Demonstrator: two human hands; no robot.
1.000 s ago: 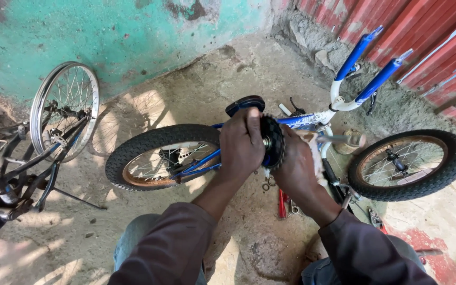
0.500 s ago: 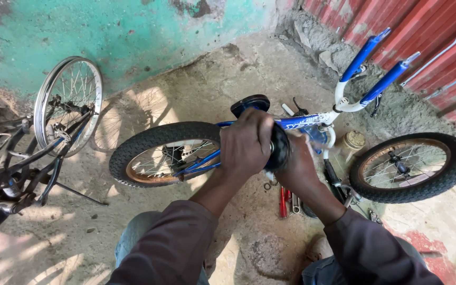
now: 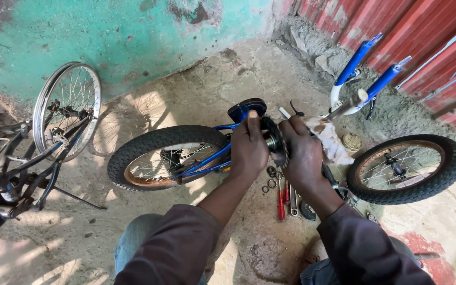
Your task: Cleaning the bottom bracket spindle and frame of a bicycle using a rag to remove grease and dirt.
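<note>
A small blue bicycle (image 3: 207, 161) lies upside down on the dirt ground, its seat (image 3: 246, 109) against the ground behind my hands. My left hand (image 3: 249, 148) grips the left side of the black toothed chainring (image 3: 271, 138) at the bike's crank. My right hand (image 3: 304, 153) closes on the chainring's right side and presses a dirty white rag (image 3: 332, 141) against the frame. The knobby wheel (image 3: 164, 155) is just left of my left hand. A second wheel (image 3: 407, 169) lies to the right. The blue fork legs (image 3: 368, 66) point up behind.
Red-handled screwdrivers (image 3: 281, 203), a wrench and loose rings (image 3: 270, 178) lie on the ground under my hands. A round tin (image 3: 352, 141) sits by the rag. Another bicycle (image 3: 22, 158) with a bare rim (image 3: 67, 108) stands at left. Green wall behind, red corrugated sheet (image 3: 423, 31) at right.
My left hand has slid off the top of the chainring to its left side, so the teeth show between my hands. The white rag now shows at my right hand.
</note>
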